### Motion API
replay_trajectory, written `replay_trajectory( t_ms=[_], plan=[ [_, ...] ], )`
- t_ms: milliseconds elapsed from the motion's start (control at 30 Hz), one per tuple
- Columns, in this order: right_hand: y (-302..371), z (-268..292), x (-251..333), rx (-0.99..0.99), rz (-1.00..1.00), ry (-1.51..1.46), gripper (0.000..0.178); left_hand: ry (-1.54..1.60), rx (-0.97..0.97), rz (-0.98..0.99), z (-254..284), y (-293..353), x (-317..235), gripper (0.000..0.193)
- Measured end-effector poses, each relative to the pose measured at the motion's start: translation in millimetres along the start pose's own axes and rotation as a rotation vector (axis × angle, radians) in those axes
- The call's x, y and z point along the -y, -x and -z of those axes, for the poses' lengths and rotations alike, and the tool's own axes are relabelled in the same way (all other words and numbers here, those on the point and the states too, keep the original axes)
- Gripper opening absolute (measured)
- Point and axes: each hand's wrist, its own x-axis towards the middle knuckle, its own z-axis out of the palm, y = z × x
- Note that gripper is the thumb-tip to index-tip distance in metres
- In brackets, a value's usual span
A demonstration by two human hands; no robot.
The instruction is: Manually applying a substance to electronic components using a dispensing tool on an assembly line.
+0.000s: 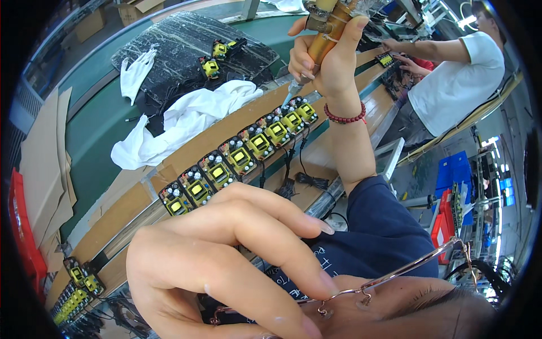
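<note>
My right hand [333, 62] is wrapped round an amber glue dispenser [330, 39], held tilted above the bench. Its pale, narrow nozzle [289, 95] points down at the components near the far end of a row of small circuit boards [240, 160]. Each board has a yellow transformer, silver-topped capacitors and a black cable. Close to the camera, my left hand [214, 254] is raised with curled fingers around thin metal-framed eyeglasses [395, 271]. Its fingertips meet the frame by the bridge; part of their grip is hidden.
White gloves [135, 73] and a white cloth [197, 116] lie beyond the boards, by a dark mat [175, 48] holding two loose boards. More boards [73, 299] stand at lower left. A co-worker in a white shirt [457, 85] handles boards at far right.
</note>
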Motion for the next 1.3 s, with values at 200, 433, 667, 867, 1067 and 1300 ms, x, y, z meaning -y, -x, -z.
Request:
replay_trajectory(
  t_ms=[200,433,667,867,1067,1300],
  plan=[
    [-1,1,-2,0.004,0.004,-0.008,0.101,0.065,0.018,0.009,4,2,4,0.010],
    [-5,-7,0,0.027,0.015,-0.047,0.100,-0.022,0.029,-0.050,6,2,-4,0.012],
    [0,-11,0,0.020,0.005,-0.125,0.095,-0.215,-0.413,0.093,14,1,1,0.038],
    [6,-29,6,0.068,-0.010,-0.116,0.092,-1.298,-0.519,0.383,25,-3,15,0.025],
    [9,-37,-6,0.005,-0.004,-0.224,0.084,-1.502,-0.246,0.402,64,10,67,0.024],
    [15,-43,-17,-0.109,-0.049,-0.024,0.086,-1.574,-0.310,0.623,76,18,96,0.035]
  ],
)
